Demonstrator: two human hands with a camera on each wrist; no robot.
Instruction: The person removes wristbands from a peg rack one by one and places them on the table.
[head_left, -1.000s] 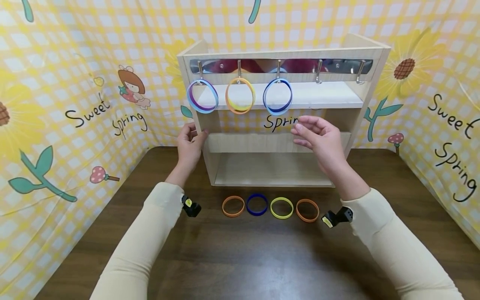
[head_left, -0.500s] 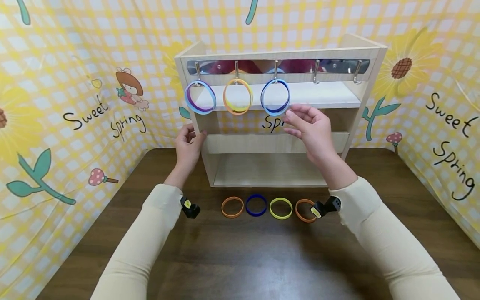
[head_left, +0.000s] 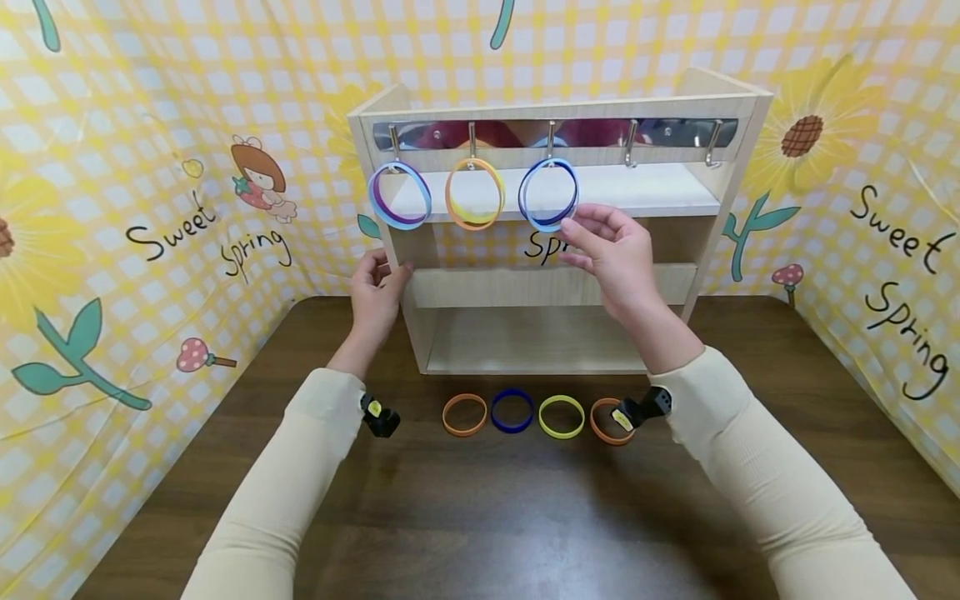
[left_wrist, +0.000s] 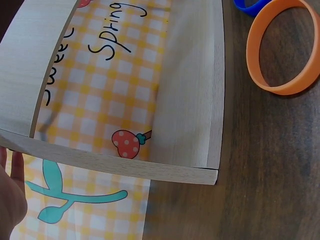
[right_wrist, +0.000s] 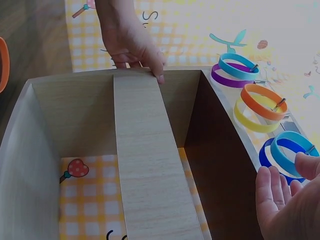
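From the middle hook [head_left: 552, 137] of the wooden rack [head_left: 480, 287], a dark blue ring [right_wrist: 263, 159] and a light blue ring [right_wrist: 281, 164] are hanging, their lower edges lying just up and left of the right hand [head_left: 626, 260], whose thumb and fingers are standing loosely parted; contact is unclear. Well apart from them, the left hand [head_left: 375, 300] is gripping the rack's left side.

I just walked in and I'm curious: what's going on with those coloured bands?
A person's left grip holds the side of a wooden shelf. The right grip is at the light blue and dark blue bands on the middle hook; whether it pinches them is unclear. Two other pairs of bands hang to its left, and four bands lie in a row on the table.
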